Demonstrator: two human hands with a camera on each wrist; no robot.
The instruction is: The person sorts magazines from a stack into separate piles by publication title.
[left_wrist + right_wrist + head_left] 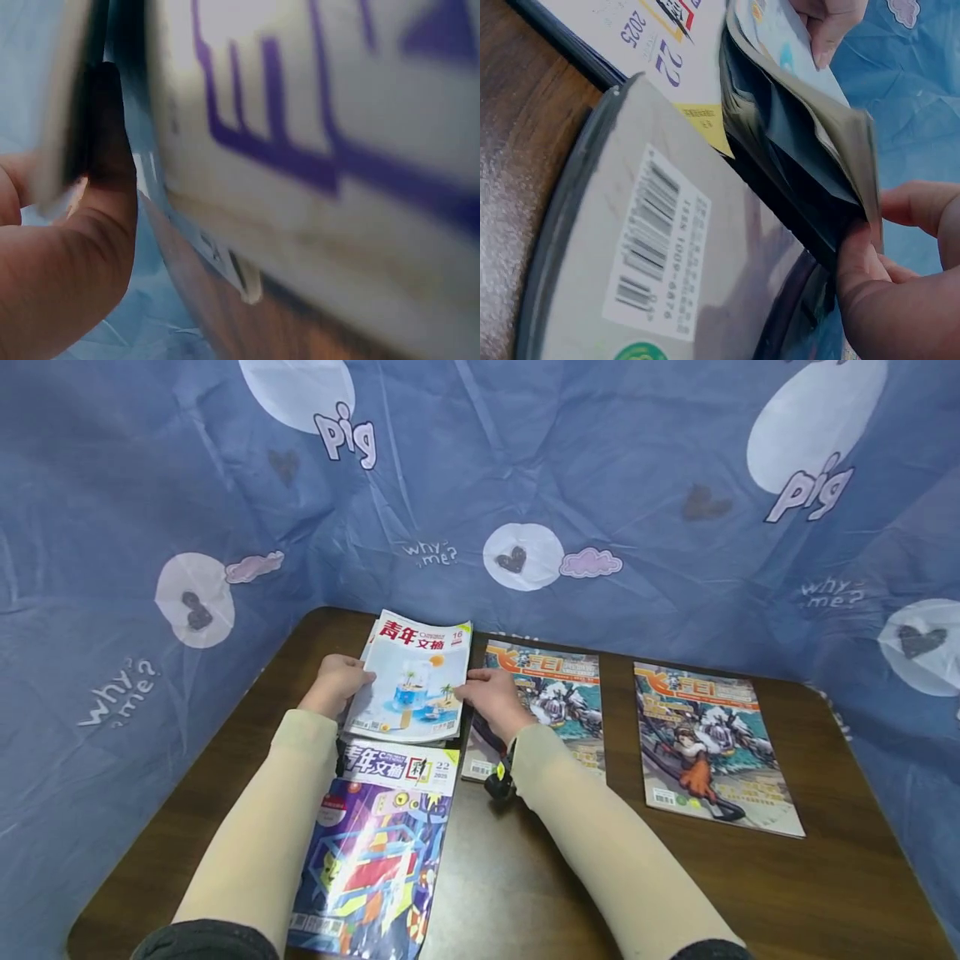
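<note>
A white magazine (416,660) with red title characters and an island picture is held by both hands over the back left of the table. My left hand (335,685) pinches its left edge; in the left wrist view, that hand's fingers (109,217) wrap the edge. At the opposite edge my right hand (495,697) grips with thumb and fingers. The right wrist view shows the magazine's pages (802,127) bowed, with a dark gap beneath. Another magazine (369,639) peeks out under it at the upper left. Just in front lies a purple-titled colourful magazine (375,852).
Beside my right hand lies an orange-titled comic magazine (562,718), partly covered by the hand and forearm. A matching comic magazine (705,743) lies farther right. Blue printed cloth (465,468) hangs behind the brown wooden table (517,877) and along its sides.
</note>
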